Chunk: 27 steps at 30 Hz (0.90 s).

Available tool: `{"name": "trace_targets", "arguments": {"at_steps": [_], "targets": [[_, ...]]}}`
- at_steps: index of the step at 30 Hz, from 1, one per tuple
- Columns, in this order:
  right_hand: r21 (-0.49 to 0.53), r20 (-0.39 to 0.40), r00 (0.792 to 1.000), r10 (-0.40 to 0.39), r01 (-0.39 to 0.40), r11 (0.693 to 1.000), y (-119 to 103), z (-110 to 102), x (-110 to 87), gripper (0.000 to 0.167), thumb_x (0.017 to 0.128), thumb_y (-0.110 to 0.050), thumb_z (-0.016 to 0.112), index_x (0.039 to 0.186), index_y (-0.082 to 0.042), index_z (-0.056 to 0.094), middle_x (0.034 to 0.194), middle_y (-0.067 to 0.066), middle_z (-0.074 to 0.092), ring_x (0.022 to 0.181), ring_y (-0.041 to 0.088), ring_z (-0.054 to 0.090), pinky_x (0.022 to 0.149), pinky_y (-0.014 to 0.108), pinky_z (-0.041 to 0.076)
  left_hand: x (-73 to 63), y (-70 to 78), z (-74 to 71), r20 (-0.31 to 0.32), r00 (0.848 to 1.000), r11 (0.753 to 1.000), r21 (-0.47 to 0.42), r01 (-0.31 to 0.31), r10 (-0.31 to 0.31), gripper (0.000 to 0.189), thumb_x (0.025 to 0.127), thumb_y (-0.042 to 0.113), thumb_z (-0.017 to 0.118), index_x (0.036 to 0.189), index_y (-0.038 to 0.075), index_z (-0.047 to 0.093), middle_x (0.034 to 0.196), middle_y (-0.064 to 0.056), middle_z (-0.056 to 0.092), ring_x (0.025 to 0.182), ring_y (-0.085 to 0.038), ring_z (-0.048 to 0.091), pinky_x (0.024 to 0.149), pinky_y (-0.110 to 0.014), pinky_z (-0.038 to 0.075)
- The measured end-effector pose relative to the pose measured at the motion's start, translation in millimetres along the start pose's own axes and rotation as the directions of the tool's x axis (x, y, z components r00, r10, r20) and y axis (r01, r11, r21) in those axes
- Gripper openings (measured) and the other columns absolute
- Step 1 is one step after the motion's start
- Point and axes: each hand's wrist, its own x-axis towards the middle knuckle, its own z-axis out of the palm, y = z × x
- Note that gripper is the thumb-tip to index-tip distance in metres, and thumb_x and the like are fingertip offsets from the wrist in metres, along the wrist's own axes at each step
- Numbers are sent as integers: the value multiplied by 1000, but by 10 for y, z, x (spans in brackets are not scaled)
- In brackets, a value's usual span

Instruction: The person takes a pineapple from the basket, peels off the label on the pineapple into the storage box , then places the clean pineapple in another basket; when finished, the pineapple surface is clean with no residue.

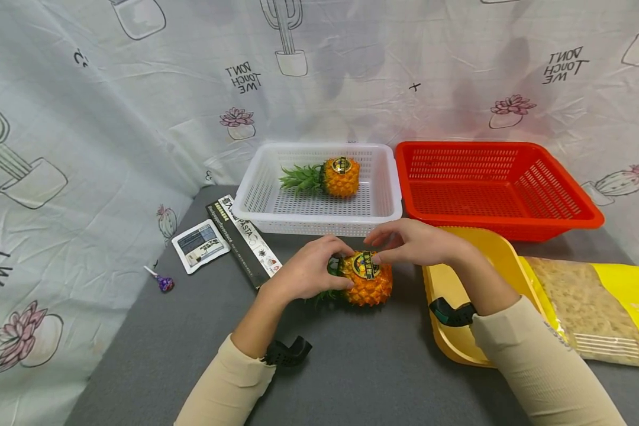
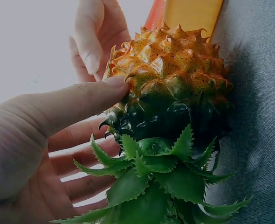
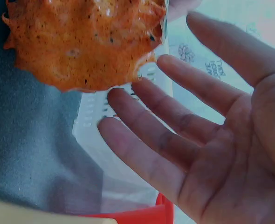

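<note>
A small orange pineapple with a black-and-gold label lies on its side on the grey table, its green leaves pointing left. My left hand holds it near the leaf end. The thumb presses on the fruit, and the other fingers pass behind it, partly hidden. By the fruit's far side is my right hand, its fingertips right at the label and rounded end. In the right wrist view its fingers are spread and nearly straight, with the palm facing the pineapple.
Behind stand a white basket with another pineapple inside and a red basket. A yellow basket sits under the right forearm, beside a yellow pasta bag. Leftward lie a pasta box, a white packet and a lollipop.
</note>
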Motion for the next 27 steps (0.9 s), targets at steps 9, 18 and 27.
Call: {"name": "trace_targets", "arguments": {"at_steps": [9,18,27], "targets": [[-71,-69,997,-31,26,997,-59,103,41,30,94,-25,76,120,-9,73,109,3,74,97,20,67,87,36,61,-11,-19,-11,7,1000,1000,-10,-21,21,50,87,29,85,130,10,68,128,-4,65,114,-20,63,99,-38,53],[-74,-87,994,-58,52,996,-67,127,46,22,94,-22,77,111,-10,72,103,3,72,96,21,68,86,36,61,-7,-18,-8,2,1000,1000,-6,-18,18,50,87,27,85,131,10,68,130,-4,64,119,-21,62,102,-40,52],[-67,-87,995,-53,47,997,-73,127,40,20,93,-24,78,108,-12,71,102,1,72,97,22,68,87,37,61,-9,-3,-8,9,1000,1000,-18,-9,10,50,87,26,85,131,10,68,132,-4,63,123,-22,61,105,-41,51]]}}
